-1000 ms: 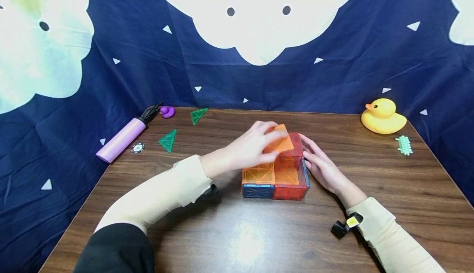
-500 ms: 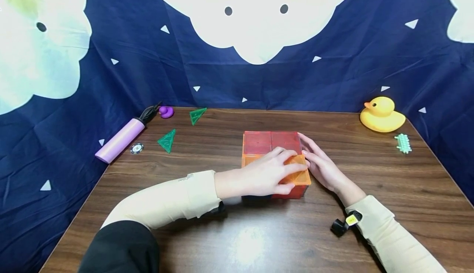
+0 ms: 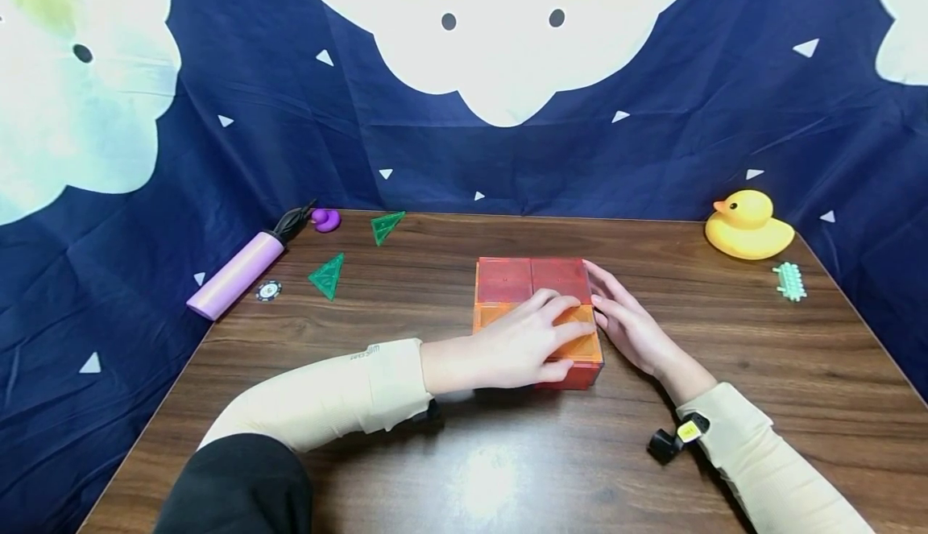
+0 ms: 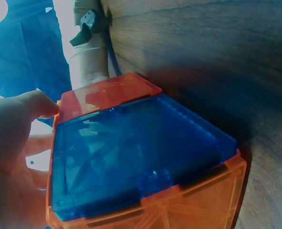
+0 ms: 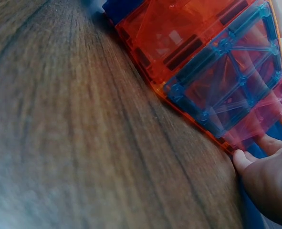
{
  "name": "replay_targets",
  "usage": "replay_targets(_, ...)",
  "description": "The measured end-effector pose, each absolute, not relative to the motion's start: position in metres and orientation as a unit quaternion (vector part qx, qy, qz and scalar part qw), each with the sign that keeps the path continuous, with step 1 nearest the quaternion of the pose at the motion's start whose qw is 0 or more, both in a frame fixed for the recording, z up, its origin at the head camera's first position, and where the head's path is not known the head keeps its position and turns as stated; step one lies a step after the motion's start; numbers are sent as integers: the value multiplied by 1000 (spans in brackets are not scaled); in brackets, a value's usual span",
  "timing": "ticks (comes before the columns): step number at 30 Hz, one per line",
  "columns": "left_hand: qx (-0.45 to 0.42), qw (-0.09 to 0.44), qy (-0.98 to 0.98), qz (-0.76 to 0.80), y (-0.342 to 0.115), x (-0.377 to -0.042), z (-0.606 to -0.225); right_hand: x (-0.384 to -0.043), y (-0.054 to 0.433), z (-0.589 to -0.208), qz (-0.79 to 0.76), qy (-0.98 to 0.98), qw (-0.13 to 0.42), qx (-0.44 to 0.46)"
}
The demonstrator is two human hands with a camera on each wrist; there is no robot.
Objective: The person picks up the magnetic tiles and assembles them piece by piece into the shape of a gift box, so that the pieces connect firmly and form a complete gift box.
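Observation:
A low box of translucent magnetic tiles (image 3: pixel 503 280) stands mid-table, with red tiles along the top's far half and orange ones nearer. My left hand (image 3: pixel 518 345) reaches over its front half and holds an orange magnetic tile (image 3: pixel 583 347) at the top's front right, fingers at the far edge, thumb at the near one. In the left wrist view a blue tile (image 4: pixel 136 148) forms one face. My right hand (image 3: pixel 634 333) lies along the box's right side, fingers extended. In the right wrist view its thumb touches the lower corner beside a blue side tile (image 5: pixel 231 71).
Two green triangular tiles (image 3: pixel 328 276), a poker chip (image 3: pixel 268 291), a small purple duck (image 3: pixel 326 220) and a lilac hand pump (image 3: pixel 239 275) lie at the left. Back right are a yellow rubber duck (image 3: pixel 749 226) and a mint-green bumpy toy (image 3: pixel 790 282). A blue cloth (image 3: pixel 435 147) hangs behind.
My left hand has brought the orange tile forward and down onto the front right opening of the box, then shifted it slightly left into line. The right hand has stayed at the side.

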State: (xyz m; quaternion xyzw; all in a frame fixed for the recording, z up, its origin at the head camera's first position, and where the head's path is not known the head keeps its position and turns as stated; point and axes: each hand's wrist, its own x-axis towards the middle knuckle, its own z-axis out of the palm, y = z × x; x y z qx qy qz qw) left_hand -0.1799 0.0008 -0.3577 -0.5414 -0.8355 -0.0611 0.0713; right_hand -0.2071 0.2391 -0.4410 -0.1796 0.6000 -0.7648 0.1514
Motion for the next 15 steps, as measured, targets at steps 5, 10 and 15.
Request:
replay_targets(5, -522, 72, -839, -137, -11, -178, -356, -207, 237, -441, -769, 594, 149, -183)
replay_targets(10, -447, 83, -854, -253, -39, -176, -356, -207, 238, -443, -770, 592, 149, -184)
replay_targets(15, -340, 51, -871, -351, -69, -172, -365, -210, 238, -442, -769, 597, 145, -178)
